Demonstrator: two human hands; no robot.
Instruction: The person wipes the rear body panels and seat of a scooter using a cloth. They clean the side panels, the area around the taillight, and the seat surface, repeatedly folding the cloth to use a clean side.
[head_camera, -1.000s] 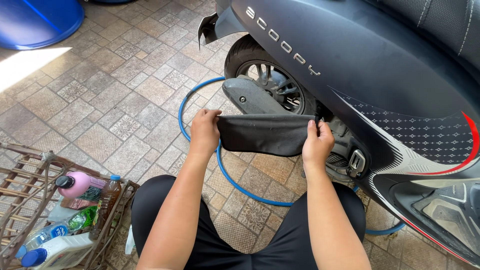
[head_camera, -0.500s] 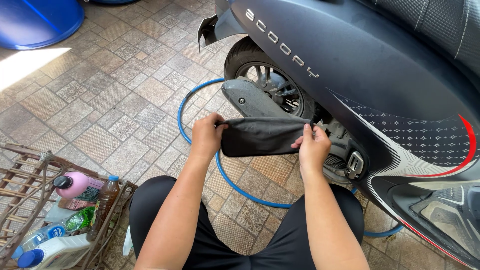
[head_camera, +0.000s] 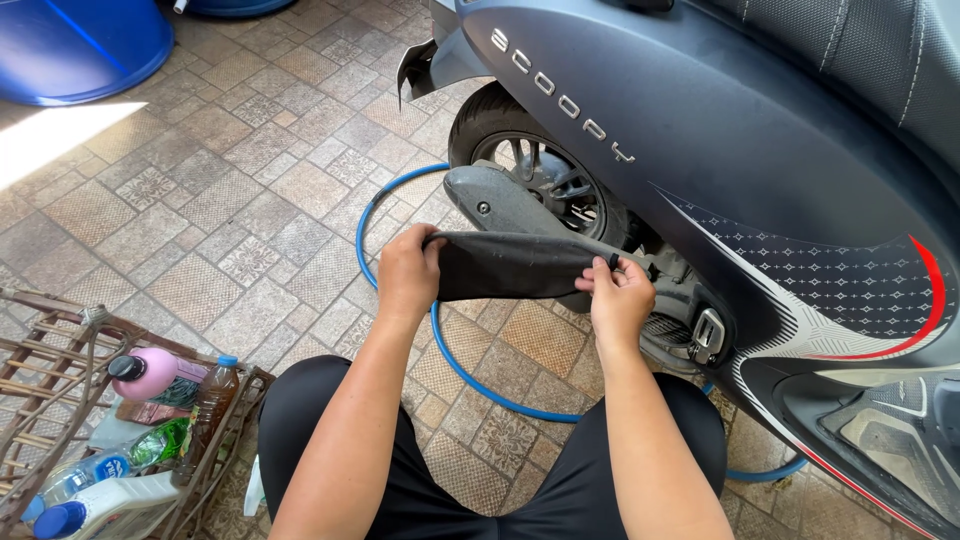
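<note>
Both my hands hold a dark grey cloth stretched flat between them, in front of the rear wheel of a dark scooter. My left hand pinches the cloth's left edge. My right hand pinches its right edge, close to the scooter's engine casing. I am squatting, with my black-clad knees at the bottom of the view.
A blue hose loops over the patterned paving under the wheel. A wicker basket at the lower left holds several bottles, one pink, one brown. A blue barrel stands at the top left.
My hands have lifted the cloth slightly and shifted it right, toward the scooter. The cloth looks narrower, folded or pulled tauter.
</note>
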